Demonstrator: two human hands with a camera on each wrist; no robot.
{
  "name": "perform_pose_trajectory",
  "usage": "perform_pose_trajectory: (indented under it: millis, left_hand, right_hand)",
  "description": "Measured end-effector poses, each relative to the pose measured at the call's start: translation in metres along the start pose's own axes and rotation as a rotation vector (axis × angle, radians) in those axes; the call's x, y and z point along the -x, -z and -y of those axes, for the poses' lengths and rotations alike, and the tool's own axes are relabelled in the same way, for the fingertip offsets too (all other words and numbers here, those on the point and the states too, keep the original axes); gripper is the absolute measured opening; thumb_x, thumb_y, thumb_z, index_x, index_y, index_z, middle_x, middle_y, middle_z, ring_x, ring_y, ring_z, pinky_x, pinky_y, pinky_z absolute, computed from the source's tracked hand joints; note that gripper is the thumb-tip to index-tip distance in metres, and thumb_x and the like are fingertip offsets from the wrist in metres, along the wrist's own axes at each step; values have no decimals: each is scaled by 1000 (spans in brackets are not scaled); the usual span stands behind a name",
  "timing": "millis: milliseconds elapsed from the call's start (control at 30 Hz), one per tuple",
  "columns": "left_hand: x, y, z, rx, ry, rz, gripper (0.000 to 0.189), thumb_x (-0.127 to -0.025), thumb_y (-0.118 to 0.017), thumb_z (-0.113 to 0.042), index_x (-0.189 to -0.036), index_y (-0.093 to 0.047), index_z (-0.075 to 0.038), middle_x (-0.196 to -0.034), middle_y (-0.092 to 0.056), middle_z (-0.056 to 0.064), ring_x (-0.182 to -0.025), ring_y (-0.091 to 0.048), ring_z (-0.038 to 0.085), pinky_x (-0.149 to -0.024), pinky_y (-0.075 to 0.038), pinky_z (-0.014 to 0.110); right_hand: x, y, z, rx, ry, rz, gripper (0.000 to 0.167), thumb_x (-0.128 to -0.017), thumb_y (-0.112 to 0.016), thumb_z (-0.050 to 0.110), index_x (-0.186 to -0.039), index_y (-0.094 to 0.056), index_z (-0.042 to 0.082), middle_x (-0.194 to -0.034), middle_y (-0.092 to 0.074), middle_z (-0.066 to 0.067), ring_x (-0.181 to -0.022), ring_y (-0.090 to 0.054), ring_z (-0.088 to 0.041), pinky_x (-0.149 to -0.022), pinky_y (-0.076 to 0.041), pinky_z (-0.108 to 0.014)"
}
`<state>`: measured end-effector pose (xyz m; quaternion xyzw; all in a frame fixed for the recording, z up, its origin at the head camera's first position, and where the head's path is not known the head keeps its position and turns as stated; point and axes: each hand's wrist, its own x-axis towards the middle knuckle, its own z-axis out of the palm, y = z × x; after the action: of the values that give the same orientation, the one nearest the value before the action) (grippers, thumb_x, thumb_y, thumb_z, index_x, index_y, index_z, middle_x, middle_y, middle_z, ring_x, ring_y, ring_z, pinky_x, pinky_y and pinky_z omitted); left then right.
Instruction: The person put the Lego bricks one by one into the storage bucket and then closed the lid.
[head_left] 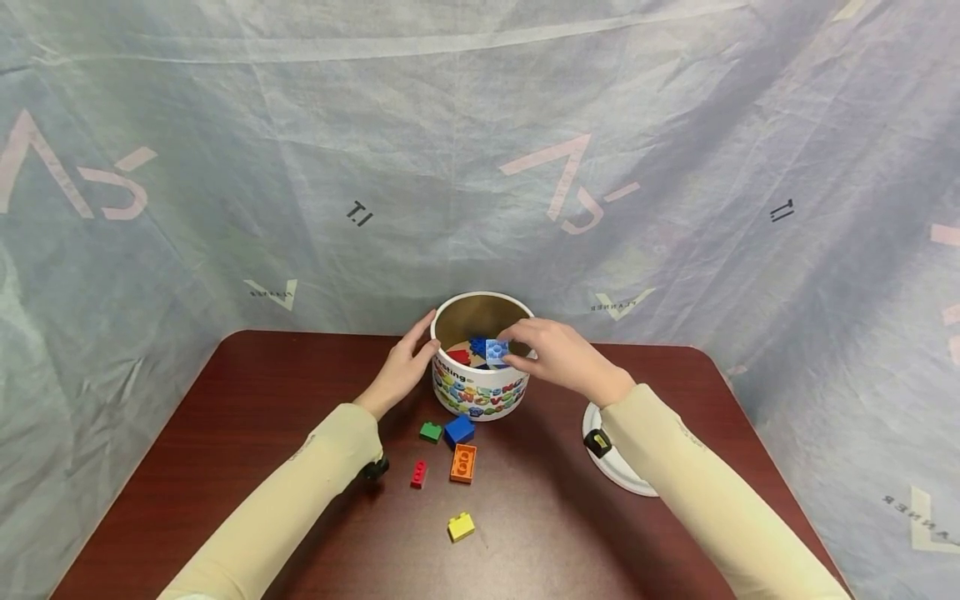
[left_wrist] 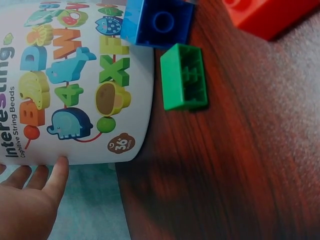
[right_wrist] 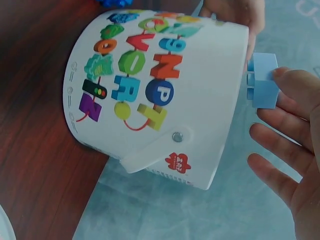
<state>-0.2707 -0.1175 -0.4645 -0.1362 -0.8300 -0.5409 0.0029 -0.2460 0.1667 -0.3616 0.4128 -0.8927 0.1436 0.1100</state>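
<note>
A white bucket [head_left: 480, 395] printed with colourful letters and animals stands upright at the back of the table. My right hand [head_left: 561, 353] pinches a light blue toy block [right_wrist: 265, 81] between thumb and fingers, just above the bucket's rim. Fingers of my left hand [head_left: 400, 372] lie extended along the bucket's left side, the thumb at its rim. Inside the bucket are a red block [head_left: 459, 357] and a dark blue block [head_left: 477, 345]. Close in front of it lie a green block [left_wrist: 184, 77] and a blue block [left_wrist: 159, 22].
Nearer on the brown table [head_left: 315, 542] are an orange block [head_left: 462, 463], a small red block [head_left: 418, 474] and a yellow block [head_left: 461, 527]. A white round lid [head_left: 621, 471] lies at the right, partly under my right forearm. A grey cloth [head_left: 420, 167] hangs behind.
</note>
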Motion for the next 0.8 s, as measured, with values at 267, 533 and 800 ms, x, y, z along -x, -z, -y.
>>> perform_pose_trajectory:
  millis: [267,533,800]
  left_hand:
    - [0,-1,2,0,-5,-3,62,-110,-50,-30,-167,-28,-23,-171,-27,5,-158,-23,28,-124,-26,55]
    - [0,-2,3,2,-7,-4,62,-111,-50,-29,-168,-27,-23,-171,-27,6,-158,-23,29,-124,-26,56]
    - [1,-2,0,-3,-15,-13,61,-111,-51,-26,-167,-28,-22,-171,-27,6,-158,-24,29,-124,-27,56]
  right_hand:
    - [-16,-5,-13,-5,-90,61,31,-99,-75,26,-124,-73,8,-121,-73,-7,-112,-69,-24,-96,-57,-45]
    - [-32,-12,-23,-11,-136,100,31,-100,-73,27,-124,-73,8,-121,-73,-7,-111,-69,-26,-98,-55,-46]
    - [-43,-18,-29,-1,-160,122,29,-100,-73,27,-123,-73,9,-119,-73,-5,-106,-69,-23,-93,-56,-44]
